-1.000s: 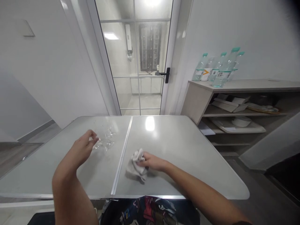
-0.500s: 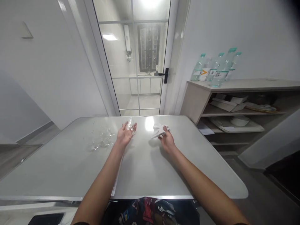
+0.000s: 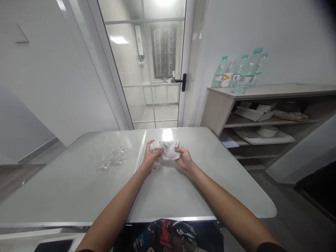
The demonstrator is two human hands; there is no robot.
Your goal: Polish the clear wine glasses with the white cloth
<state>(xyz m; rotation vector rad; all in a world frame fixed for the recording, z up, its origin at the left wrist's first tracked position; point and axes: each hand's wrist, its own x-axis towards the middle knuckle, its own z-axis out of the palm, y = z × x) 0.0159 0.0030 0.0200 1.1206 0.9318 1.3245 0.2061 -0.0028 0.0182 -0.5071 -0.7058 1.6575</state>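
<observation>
My left hand [image 3: 150,156] is closed round a clear wine glass [image 3: 154,145]; its bowl shows above the fingers and its round foot below them, over the table. My right hand [image 3: 184,158] pinches a white cloth [image 3: 170,151] by its right side. The cloth's left part meets the glass, and my left thumb rests at its edge. Whether any cloth is inside the bowl I cannot tell. Several clear stemmed glasses [image 3: 120,161] stand close together on the left part of the table, blurred and hard to tell apart.
The pale table [image 3: 194,196] has a seam and metal edging. At right, a shelf unit [image 3: 220,108] bears several plastic bottles [image 3: 246,78] on top, with boxes and a tray [image 3: 283,138] inside. Behind the table is a glass door with a black handle [image 3: 184,82].
My left hand has moved right with the wine glass, and its fingers have closed round it. My right hand has shifted slightly left, bringing the cloth against the glass.
</observation>
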